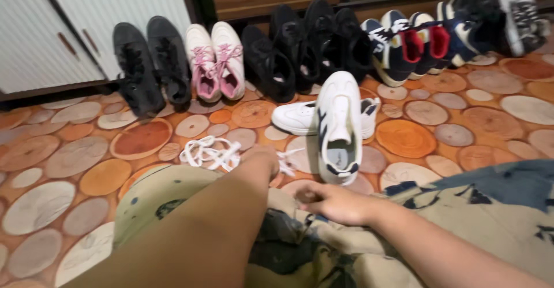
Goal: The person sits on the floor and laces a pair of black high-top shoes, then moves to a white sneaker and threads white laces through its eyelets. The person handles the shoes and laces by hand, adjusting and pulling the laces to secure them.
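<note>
A white sneaker with dark stripes [339, 128] stands on the floor pointing away from me, without laces. Its mate [300, 117] lies on its side just behind it. A bundle of white shoelaces [209, 151] lies on the floor to the left. My left hand [262, 160] reaches over my knee and touches the laces, its fingers curled on them. My right hand [334, 202] rests on my lap near the striped sneaker's heel, fingers closed with nothing clearly seen in them.
A row of shoes lines the back: black pairs [151, 63], a white and pink pair [216, 60], more black shoes [311, 43], navy and red sneakers [415, 43]. White cabinet doors [69, 28] stand at back left. The floor [69, 167] has a round wood-slice pattern.
</note>
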